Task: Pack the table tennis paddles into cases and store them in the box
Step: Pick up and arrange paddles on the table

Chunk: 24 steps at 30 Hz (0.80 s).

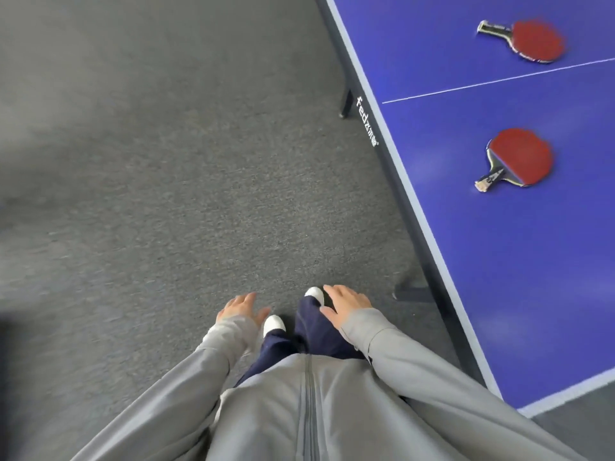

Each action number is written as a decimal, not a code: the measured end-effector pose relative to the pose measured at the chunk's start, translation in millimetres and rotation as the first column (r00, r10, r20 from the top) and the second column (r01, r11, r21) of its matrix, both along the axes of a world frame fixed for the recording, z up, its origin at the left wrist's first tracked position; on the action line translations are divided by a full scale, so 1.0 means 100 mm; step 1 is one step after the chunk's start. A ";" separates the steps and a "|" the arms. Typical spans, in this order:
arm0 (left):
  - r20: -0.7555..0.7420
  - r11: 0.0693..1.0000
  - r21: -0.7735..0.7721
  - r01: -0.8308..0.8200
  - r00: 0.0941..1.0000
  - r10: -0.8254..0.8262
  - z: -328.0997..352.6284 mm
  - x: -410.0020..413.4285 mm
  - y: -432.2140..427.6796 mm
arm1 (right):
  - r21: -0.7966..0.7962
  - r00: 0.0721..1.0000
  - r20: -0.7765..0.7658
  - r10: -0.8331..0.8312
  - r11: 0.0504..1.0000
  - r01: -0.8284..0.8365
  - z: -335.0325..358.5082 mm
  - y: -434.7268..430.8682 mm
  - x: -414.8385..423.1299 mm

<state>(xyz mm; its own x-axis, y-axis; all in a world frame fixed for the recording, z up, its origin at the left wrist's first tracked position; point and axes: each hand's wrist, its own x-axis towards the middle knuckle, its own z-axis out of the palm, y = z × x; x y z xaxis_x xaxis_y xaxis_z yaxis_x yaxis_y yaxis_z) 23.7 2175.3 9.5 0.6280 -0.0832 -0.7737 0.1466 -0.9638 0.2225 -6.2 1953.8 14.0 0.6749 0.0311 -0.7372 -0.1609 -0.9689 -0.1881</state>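
Two red table tennis paddles lie flat on the blue table (499, 294) at the right. The far paddle (532, 39) lies beyond the white centre line, its handle pointing left. The near paddle (519, 158) lies this side of the line, handle pointing down-left. My left hand (241, 309) and my right hand (346, 306) hang low in front of me over the floor, fingers relaxed and holding nothing. Both hands are well left of the table and far from the paddles. No case or box is in view.
Grey carpet (166, 178) covers the floor on the left and centre. The table's dark edge with white lettering (367, 123) runs diagonally, with a leg (346, 104) beneath it. My white shoes (274, 324) and dark trousers show below my hands.
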 end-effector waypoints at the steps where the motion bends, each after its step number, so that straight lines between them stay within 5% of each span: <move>1: -0.008 1.000 0.006 0.028 1.000 -0.028 -0.01 0.10 -0.06 | 0.002 1.000 0.004 -0.025 1.000 0.025 -0.01 -0.05 0.07; 16: 0.138 0.951 0.037 0.306 0.941 -0.308 0.29 2.25 -1.40 | 0.126 0.933 0.086 -0.350 0.933 0.338 0.24 -1.23 1.67; 24: 0.394 0.841 -0.041 0.540 0.782 -0.483 0.36 3.41 -2.31 | 0.115 0.667 0.299 -0.682 0.720 0.684 0.32 -1.94 2.04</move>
<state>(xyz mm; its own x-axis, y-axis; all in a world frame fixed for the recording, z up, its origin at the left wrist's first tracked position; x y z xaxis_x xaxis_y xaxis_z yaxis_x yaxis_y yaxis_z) 364.9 1944.4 45.1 0.6871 -0.5627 -0.4595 -0.4750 -0.8266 0.3019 197.9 1760.2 46.2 0.6883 -0.5321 -0.4930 -0.7151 -0.6120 -0.3377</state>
